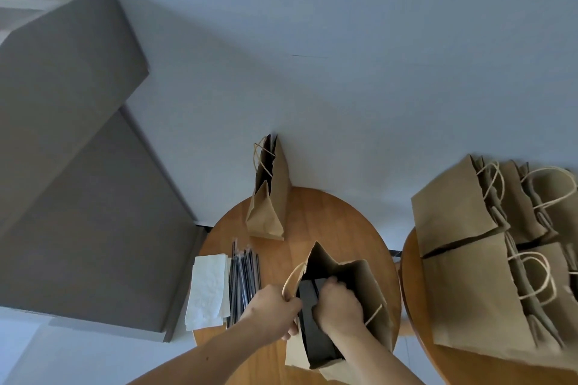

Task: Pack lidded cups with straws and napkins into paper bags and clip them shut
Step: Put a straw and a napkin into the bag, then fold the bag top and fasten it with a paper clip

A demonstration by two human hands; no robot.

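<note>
An open brown paper bag (370, 287) stands on the round wooden table (328, 222) in front of me, with a dark lining inside. My left hand (272, 306) grips the bag's near left rim by its twine handle. My right hand (339, 303) reaches into the bag's mouth, fingers curled over something dark that I cannot identify. White napkins (208, 289) lie in a stack at the table's left edge. Beside them lies a bundle of dark straws (244, 281). A second paper bag (269, 197) stands at the table's far side against the wall. No cup is visible.
Several flat paper bags with twine handles (488, 259) are piled on a second round table (416, 306) to the right. A large grey box-like shape (78, 166) fills the left. The white wall runs right behind both tables.
</note>
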